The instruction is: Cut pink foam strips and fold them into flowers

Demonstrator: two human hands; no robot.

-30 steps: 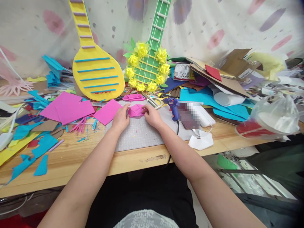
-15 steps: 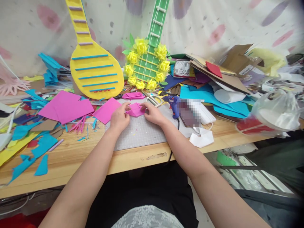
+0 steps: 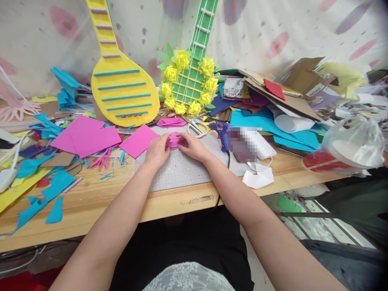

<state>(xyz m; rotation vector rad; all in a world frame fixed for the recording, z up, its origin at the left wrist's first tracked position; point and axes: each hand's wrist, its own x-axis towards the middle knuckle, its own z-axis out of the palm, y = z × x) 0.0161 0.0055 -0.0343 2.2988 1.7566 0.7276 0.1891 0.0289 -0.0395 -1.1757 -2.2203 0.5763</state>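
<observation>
A small folded piece of magenta paper (image 3: 173, 140) is held between my two hands above the grey cutting mat (image 3: 178, 173). My left hand (image 3: 157, 152) pinches its left end, and my right hand (image 3: 194, 148) grips the right end; the fingers partly cover it. Just left of my left hand lies a flat magenta sheet (image 3: 138, 141). Behind my fingers rests another folded magenta piece (image 3: 171, 122). Scissors with pale handles (image 3: 197, 129) lie beyond my right hand. A blue glue gun (image 3: 222, 135) is to their right.
A yellow paper guitar (image 3: 124, 91) and a green one with yellow flowers (image 3: 189, 87) lean at the back. Magenta sheets (image 3: 85, 137) and blue scraps (image 3: 57, 184) cover the left. Cardboard (image 3: 281, 97), a blurred-out phone (image 3: 242, 145) and a bagged red cup (image 3: 330, 159) are at right.
My hands have come closer together, the left one moving right. The magenta paper between them is now folded narrower. The camera view has shifted very slightly.
</observation>
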